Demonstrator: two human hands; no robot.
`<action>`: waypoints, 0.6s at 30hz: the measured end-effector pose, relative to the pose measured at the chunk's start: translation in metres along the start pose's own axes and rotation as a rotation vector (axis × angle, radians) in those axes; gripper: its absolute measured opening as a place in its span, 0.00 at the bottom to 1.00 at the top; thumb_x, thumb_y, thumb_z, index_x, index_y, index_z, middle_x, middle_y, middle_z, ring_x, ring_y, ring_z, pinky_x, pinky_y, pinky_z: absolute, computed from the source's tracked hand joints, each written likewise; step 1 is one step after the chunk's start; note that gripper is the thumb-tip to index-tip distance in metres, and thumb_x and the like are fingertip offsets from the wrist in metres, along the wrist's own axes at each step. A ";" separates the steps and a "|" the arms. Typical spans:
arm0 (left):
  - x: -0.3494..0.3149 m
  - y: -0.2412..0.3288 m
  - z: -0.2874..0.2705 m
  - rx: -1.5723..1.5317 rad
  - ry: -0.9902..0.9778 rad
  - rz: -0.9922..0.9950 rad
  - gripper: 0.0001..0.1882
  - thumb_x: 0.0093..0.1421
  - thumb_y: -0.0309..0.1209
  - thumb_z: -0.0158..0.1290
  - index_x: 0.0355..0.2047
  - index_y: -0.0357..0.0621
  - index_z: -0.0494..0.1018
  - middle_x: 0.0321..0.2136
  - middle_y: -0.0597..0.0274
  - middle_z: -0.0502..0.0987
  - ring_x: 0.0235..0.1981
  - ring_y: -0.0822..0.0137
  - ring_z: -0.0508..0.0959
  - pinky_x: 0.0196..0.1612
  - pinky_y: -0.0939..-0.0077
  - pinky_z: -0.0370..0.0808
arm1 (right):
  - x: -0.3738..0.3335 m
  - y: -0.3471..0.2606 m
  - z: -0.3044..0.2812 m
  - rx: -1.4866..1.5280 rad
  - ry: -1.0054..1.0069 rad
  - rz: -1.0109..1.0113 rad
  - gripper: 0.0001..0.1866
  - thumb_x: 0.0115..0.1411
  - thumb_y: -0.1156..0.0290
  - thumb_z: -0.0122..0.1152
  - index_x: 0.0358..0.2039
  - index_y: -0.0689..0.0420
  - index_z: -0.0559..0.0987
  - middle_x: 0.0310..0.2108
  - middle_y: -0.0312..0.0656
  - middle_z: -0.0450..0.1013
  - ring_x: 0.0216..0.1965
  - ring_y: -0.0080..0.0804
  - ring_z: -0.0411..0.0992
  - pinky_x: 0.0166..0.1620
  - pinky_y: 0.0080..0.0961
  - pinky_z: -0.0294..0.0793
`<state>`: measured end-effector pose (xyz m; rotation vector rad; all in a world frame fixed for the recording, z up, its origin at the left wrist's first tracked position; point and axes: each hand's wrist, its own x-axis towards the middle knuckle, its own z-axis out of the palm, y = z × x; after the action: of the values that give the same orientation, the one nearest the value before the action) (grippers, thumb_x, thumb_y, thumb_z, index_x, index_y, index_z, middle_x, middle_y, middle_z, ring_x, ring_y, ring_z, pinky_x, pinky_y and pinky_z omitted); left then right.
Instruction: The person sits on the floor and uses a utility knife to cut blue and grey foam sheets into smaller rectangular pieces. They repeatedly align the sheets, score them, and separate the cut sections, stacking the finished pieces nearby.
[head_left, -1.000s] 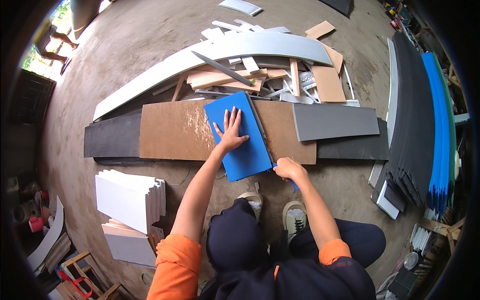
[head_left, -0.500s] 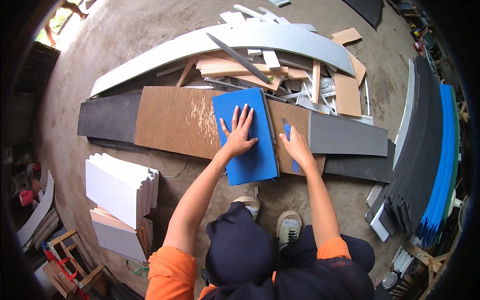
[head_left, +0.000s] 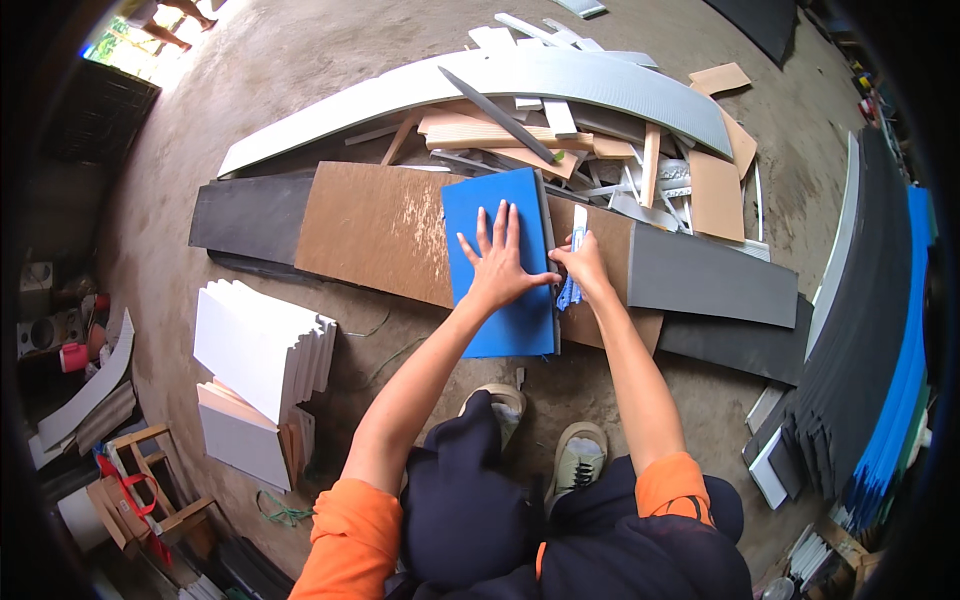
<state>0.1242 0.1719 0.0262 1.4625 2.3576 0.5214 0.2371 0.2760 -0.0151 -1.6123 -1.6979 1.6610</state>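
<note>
My left hand (head_left: 500, 270) lies spread on a blue rectangular sheet (head_left: 505, 335), its thumb reaching the sheet's right edge. That sheet has a greyish layer along its right side and rests across a long brown board (head_left: 365, 225) with a scuffed, flaking patch. Just right of the sheet, my right hand (head_left: 588, 268) is closed around a blue utility knife (head_left: 579, 222), whose blade points away from me. A grey panel (head_left: 710, 275) overlaps the board's right part, and a dark panel (head_left: 250, 215) shows at its left end.
Beyond the board is a heap of white and tan offcuts (head_left: 715, 190) with a long curved white strip (head_left: 330, 125). White sheets (head_left: 262, 350) are stacked at left. Black sheets (head_left: 845, 310) and blue sheets (head_left: 905, 330) stand at right. My shoes (head_left: 578, 460) are near the board.
My right hand has moved forward and closer to the blue sheet's right edge, turning the knife. My left hand has slid toward that edge. The whole view has shifted slightly.
</note>
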 end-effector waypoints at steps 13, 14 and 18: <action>-0.025 -0.072 -0.045 0.244 -0.012 -0.272 0.47 0.48 0.41 0.56 0.60 0.41 0.39 0.59 0.44 0.43 0.61 0.44 0.42 0.56 0.40 0.44 | -0.026 -0.089 -0.030 -0.191 -0.013 -0.297 0.20 0.40 0.74 0.63 0.33 0.61 0.64 0.24 0.44 0.73 0.28 0.35 0.74 0.33 0.28 0.72; -0.017 -0.068 -0.052 0.182 0.054 -0.217 0.47 0.49 0.41 0.56 0.60 0.41 0.40 0.59 0.43 0.44 0.61 0.45 0.43 0.57 0.42 0.44 | -0.029 -0.098 -0.035 -0.233 0.006 -0.341 0.20 0.40 0.74 0.63 0.33 0.61 0.64 0.25 0.44 0.73 0.28 0.36 0.74 0.34 0.28 0.72; 0.012 -0.026 -0.102 0.017 0.248 0.022 0.42 0.53 0.44 0.52 0.60 0.40 0.41 0.59 0.46 0.46 0.61 0.50 0.43 0.60 0.52 0.44 | -0.051 -0.127 -0.062 -0.284 0.031 -0.502 0.20 0.40 0.74 0.62 0.33 0.62 0.64 0.27 0.46 0.74 0.31 0.38 0.74 0.37 0.30 0.72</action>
<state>0.0532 0.1583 0.1030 1.5093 2.5404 0.7287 0.2413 0.3021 0.1331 -1.1615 -2.1715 1.1882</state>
